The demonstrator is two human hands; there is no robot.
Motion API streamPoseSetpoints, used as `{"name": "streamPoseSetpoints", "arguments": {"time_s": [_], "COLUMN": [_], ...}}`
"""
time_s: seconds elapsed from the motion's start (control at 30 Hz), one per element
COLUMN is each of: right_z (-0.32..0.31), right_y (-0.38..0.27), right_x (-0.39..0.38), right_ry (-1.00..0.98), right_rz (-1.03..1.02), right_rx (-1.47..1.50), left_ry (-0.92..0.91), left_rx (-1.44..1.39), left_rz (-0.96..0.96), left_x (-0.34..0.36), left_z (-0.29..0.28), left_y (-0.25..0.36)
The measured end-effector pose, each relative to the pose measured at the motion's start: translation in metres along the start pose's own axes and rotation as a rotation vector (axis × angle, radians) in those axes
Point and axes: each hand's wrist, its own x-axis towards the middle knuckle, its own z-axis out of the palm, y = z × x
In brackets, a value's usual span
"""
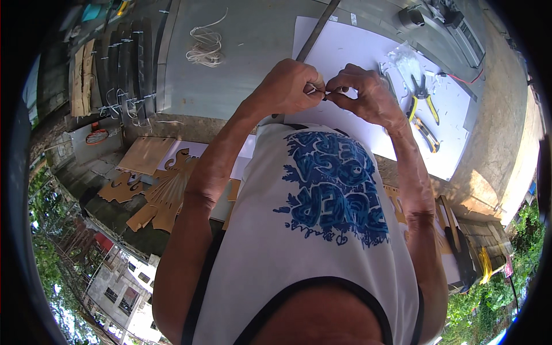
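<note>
My left hand (pixel 296 87) and my right hand (pixel 360 94) meet above a white sheet (pixel 368 138), both with fingers pinched around a small thin piece that I cannot make out clearly. A long dark rod (pixel 316 31) runs from behind my hands toward the top edge. Right of my right hand, on the sheet, lie yellow-handled pliers (pixel 431 108), a yellow utility knife (pixel 426 138) and a crumpled clear plastic bag (pixel 402 57). Some grey metal tool beside that hand is partly hidden by it.
A grey board (pixel 241 69) bears a white cord bundle (pixel 204 49). Dark strips (pixel 132 63) and light wood pieces (pixel 83 77) lie at the left. Brown cardboard cutouts (pixel 167 190) are on a lower ledge. A grey metal tool (pixel 463 40) sits top right.
</note>
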Motion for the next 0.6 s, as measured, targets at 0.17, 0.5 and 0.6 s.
{"name": "streamPoseSetpoints", "arguments": {"time_s": [0.17, 0.5, 0.6], "right_z": [0.0, 0.001, -0.002], "right_y": [0.0, -0.002, 0.004], "right_x": [0.0, 0.002, -0.002], "right_ry": [-0.008, 0.107, 0.116], "right_rz": [-0.074, -0.202, -0.124], "right_rx": [-0.147, -0.382, -0.193], "left_ry": [-0.016, 0.023, -0.039], "left_rx": [0.044, -0.101, -0.332], "left_rz": [-0.027, 0.014, -0.061], "left_x": [0.001, 0.011, 0.011], "left_z": [-0.001, 0.002, -0.002], "left_y": [0.007, -0.002, -0.007]}}
